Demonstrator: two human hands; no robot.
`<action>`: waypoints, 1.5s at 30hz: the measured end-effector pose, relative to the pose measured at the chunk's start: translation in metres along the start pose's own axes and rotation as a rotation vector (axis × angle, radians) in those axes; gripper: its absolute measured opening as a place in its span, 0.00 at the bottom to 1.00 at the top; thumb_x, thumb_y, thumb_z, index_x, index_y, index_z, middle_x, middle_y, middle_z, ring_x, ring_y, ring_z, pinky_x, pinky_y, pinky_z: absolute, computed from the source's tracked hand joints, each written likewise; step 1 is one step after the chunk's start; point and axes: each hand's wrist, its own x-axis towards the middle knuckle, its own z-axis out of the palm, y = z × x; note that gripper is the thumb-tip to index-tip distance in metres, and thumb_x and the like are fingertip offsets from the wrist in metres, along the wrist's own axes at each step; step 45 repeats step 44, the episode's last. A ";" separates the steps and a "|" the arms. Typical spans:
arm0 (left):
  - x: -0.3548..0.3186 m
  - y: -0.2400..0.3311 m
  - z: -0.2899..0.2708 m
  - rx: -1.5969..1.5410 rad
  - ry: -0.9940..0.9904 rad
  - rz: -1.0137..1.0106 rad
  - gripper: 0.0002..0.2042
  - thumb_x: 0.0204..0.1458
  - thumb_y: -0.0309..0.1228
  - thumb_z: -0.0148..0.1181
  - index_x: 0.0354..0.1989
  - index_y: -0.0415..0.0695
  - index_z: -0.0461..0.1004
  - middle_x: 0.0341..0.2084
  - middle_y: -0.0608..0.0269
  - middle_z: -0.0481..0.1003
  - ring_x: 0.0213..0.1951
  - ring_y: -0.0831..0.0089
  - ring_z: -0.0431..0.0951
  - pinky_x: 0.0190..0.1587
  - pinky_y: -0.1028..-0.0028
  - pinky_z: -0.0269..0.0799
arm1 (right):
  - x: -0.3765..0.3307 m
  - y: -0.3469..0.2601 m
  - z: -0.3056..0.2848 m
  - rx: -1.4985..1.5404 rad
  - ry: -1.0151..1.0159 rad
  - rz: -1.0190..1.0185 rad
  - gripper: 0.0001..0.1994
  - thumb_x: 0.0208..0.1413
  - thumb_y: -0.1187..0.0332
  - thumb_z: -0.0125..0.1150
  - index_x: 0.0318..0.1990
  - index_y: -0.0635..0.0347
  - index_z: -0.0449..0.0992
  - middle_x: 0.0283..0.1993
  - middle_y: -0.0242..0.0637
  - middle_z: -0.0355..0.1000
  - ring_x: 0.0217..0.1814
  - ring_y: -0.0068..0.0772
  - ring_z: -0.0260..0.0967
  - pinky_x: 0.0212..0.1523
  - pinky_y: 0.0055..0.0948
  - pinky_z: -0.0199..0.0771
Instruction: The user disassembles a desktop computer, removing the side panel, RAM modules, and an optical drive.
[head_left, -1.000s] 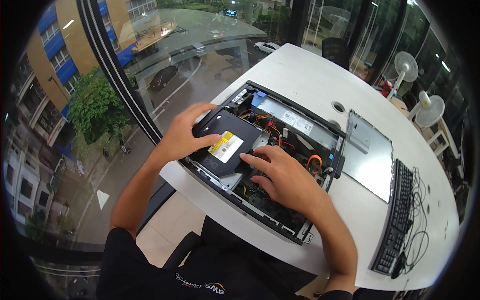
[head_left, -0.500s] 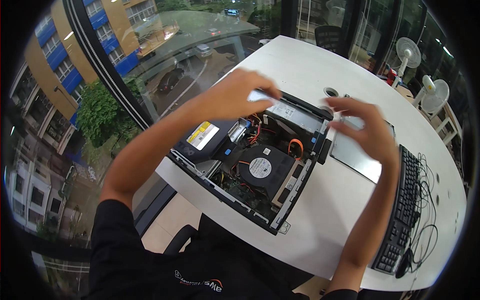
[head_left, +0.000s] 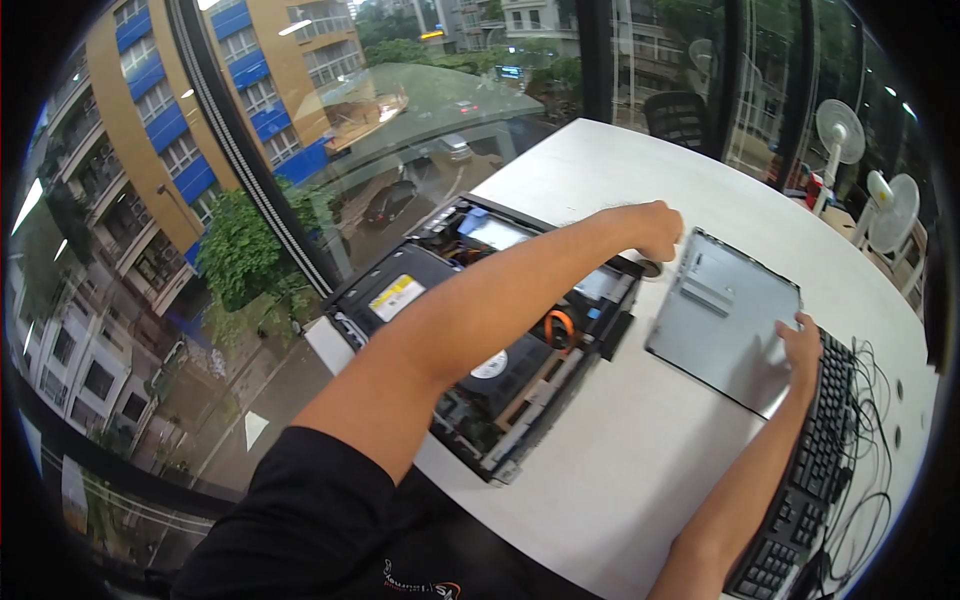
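Note:
A flat silvery computer case cover [head_left: 735, 325] lies on the desk with its inner side up. My right hand [head_left: 800, 352] grips its right edge, fingers over the rim. Curled into a fist, my left hand [head_left: 657, 230] is beside the cover's far left corner; what its fingers hold, if anything, is hidden. My left forearm crosses over an opened desktop computer case [head_left: 510, 455] and covers part of it. Visible inside the case are a black drive bay with a white and yellow label [head_left: 397, 297], an orange cable [head_left: 560, 328] and part of a round fan label [head_left: 489, 365].
A black keyboard [head_left: 800, 480] with tangled cables [head_left: 868, 440] lies along the right side of the white desk [head_left: 600, 440]. Near my left hand is a round desk hole [head_left: 650, 268]. Tall windows border the desk's left and far sides. Two white fans [head_left: 840, 132] stand at far right.
Both hands have moved right, from above the case to the cover. My right hand has taken hold of the cover's right edge; my left has closed. The view has shifted.

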 end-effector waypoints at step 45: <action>0.041 0.041 0.012 -0.820 0.383 -0.579 0.16 0.49 0.33 0.70 0.42 0.36 0.79 0.36 0.46 0.79 0.35 0.57 0.80 0.30 0.57 0.78 | -0.004 -0.041 -0.090 1.109 0.090 -0.008 0.23 0.62 0.72 0.58 0.64 0.69 0.65 0.50 0.46 0.77 0.51 0.37 0.76 0.57 0.30 0.74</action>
